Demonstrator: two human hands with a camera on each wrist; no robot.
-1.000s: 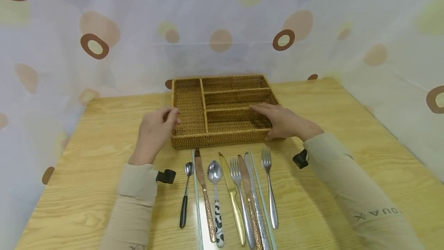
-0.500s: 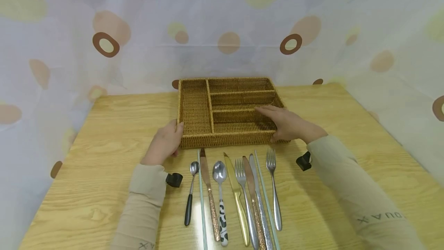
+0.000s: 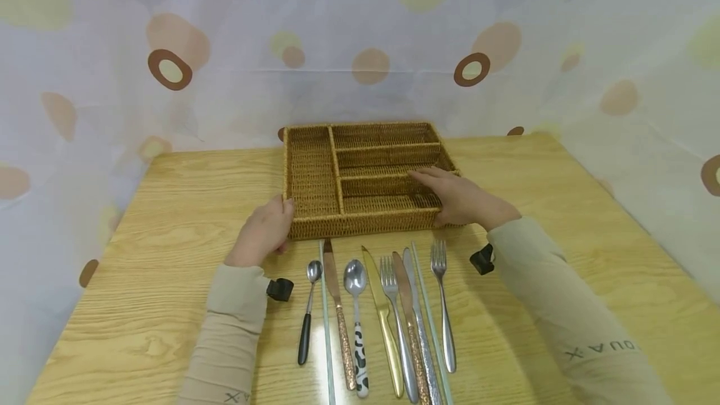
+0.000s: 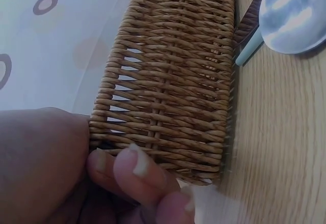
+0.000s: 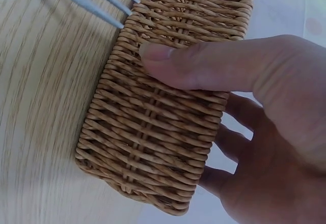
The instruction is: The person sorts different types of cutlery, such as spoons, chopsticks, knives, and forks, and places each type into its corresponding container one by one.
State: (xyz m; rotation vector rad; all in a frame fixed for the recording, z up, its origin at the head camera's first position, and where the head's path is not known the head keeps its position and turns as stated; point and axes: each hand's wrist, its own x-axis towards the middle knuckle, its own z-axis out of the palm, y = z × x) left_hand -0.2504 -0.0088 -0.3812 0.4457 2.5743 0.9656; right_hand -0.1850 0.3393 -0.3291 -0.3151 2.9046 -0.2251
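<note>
A brown woven cutlery tray [image 3: 368, 222] with several compartments sits at the back of the wooden table. My left hand [image 3: 262, 230] holds its front left corner. Curled fingertips [image 4: 140, 170] show against the wicker in the left wrist view. At the front right, my right hand [image 3: 462, 200] grips the wall, the thumb [image 5: 178, 66] pressed on the outside and the other fingers beyond the rim. Cutlery lies in a row before the tray, among it a black-handled teaspoon [image 3: 305, 324], a spotted-handle spoon [image 3: 359, 342], a gold knife [image 3: 384, 320] and a fork [image 3: 443, 305].
Between the utensils lie two thin pale green sticks [image 3: 430, 324], copper-coloured knives [image 3: 340, 317], a silver knife [image 3: 420, 317] and another fork [image 3: 398, 314]. A patterned cloth [image 3: 326, 30] hangs directly behind the table [image 3: 140, 255] and along its sides.
My left hand has come from beside the tray's left wall down to its front left corner and taken hold. The right hand stays at the front right. The head view has shifted slightly.
</note>
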